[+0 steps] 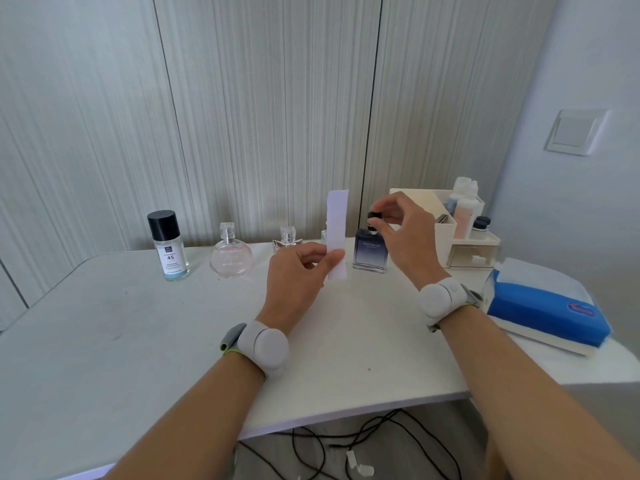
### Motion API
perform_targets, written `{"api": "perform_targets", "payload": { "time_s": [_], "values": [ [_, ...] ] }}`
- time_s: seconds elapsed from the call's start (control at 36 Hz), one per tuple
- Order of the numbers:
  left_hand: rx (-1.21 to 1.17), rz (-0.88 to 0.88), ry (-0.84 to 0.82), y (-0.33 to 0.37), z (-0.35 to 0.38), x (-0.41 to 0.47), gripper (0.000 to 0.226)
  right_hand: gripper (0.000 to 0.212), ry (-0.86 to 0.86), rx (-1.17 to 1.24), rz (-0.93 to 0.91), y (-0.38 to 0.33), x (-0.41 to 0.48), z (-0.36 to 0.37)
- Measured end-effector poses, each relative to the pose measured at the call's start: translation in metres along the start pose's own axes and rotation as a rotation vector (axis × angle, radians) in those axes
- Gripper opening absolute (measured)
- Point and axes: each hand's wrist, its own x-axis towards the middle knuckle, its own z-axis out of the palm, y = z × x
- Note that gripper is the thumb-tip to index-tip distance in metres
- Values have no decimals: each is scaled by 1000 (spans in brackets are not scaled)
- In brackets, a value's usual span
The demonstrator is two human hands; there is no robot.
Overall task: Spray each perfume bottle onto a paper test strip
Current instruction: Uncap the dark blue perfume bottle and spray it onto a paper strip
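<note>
Along the back of the white table (138, 323) stand several bottles: a clear one with a black cap (168, 245), a round pink perfume bottle (230, 254), a small clear perfume bottle (287, 240) and a dark blue perfume bottle (370, 251). My left hand (299, 271) pinches a white paper test strip (337, 233) and holds it upright just left of the blue bottle. My right hand (401, 233) pinches the small black cap (374, 216) right above the blue bottle's neck.
A cream organiser box (446, 230) with small bottles and a drawer stands at the back right. A blue tissue pack (543, 306) lies at the right edge of the table. Black cables (346, 445) trail on the floor below the front edge.
</note>
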Motion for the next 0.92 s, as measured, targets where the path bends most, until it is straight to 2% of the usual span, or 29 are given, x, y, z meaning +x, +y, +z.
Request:
{"api": "perform_targets", "payload": {
  "time_s": [0.11, 0.42, 0.58, 0.72, 0.78, 0.92],
  "values": [
    [17, 20, -2, 1, -1, -1, 22, 21, -22, 20, 56, 3, 1, 0],
    [2, 8, -20, 3, -1, -2, 18, 18, -42, -26, 55, 4, -2, 0],
    [-6, -10, -31, 4, -1, -3, 19, 25, -159, -41, 122, 5, 15, -17],
    [-11, -19, -28, 4, -1, -2, 19, 19, -190, -11, 105, -9, 17, -27],
    [-17, -22, -26, 5, 0, -2, 20, 16, -236, 14, 135, -21, 17, -33],
    [-37, -11, -18, 8, 0, -4, 19, 21, -501, 23, 245, -47, 14, -43]
  ]
}}
